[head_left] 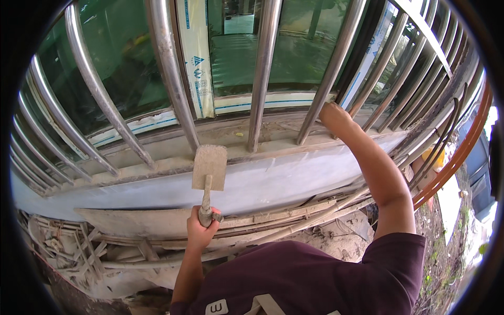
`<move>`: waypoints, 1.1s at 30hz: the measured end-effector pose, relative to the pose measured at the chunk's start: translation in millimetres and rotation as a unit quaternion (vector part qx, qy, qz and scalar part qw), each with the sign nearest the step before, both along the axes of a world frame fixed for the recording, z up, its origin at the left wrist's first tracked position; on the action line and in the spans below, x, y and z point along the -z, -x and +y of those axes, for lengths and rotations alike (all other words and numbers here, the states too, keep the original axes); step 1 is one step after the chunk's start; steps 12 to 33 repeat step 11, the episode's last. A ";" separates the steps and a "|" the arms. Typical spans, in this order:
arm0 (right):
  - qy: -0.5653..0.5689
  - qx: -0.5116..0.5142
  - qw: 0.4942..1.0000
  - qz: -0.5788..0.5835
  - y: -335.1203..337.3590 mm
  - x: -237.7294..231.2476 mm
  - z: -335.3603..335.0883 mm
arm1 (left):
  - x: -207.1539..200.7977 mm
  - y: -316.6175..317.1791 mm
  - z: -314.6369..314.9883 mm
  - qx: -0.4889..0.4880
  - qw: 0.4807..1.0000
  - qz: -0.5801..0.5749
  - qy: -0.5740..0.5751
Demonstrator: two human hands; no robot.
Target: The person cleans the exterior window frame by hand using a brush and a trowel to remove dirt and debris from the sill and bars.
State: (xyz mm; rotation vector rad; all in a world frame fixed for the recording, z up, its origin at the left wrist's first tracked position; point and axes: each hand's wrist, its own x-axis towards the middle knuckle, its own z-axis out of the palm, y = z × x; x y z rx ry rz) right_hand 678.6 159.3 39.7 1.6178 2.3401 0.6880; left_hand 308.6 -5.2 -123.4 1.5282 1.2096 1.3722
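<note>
My left hand (199,231) is closed round the handle of a square-bladed trowel (210,167). Its flat, mortar-crusted blade points away from me, in front of the pale wall (294,176) just under the sill. With my arm stretched out to the right, my right hand (336,116) reaches between the metal bars (264,73) to the lower corner of the window frame (350,86). Its fingers are curled and partly hidden, and what they hold cannot be made out. Mortar dust and crumbs lie along the sill (275,131) behind the bars.
Green-tinted window glass (304,47) stands behind the bars, its frame covered in printed protective film (197,63). Below the wall lie boards (131,223), poles (294,229) and scrap wood (86,249). An orange pipe (457,168) and dark cables (441,142) curve along the right.
</note>
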 end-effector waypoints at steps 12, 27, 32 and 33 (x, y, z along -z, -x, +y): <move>-0.096 0.098 0.876 0.463 -79.5 -2.8 -57.5 | -5.0 -5.4 13.4 0.020 0.998 0.046 -0.031; -0.096 0.098 0.876 0.463 -79.5 -2.8 -57.5 | -5.0 -5.4 13.4 0.020 0.998 0.046 -0.031; -0.096 0.098 0.876 0.463 -79.5 -2.8 -57.5 | -5.0 -5.4 13.4 0.020 0.998 0.046 -0.031; -0.096 0.098 0.876 0.463 -79.5 -2.8 -57.5 | -5.0 -5.4 13.4 0.020 0.998 0.046 -0.031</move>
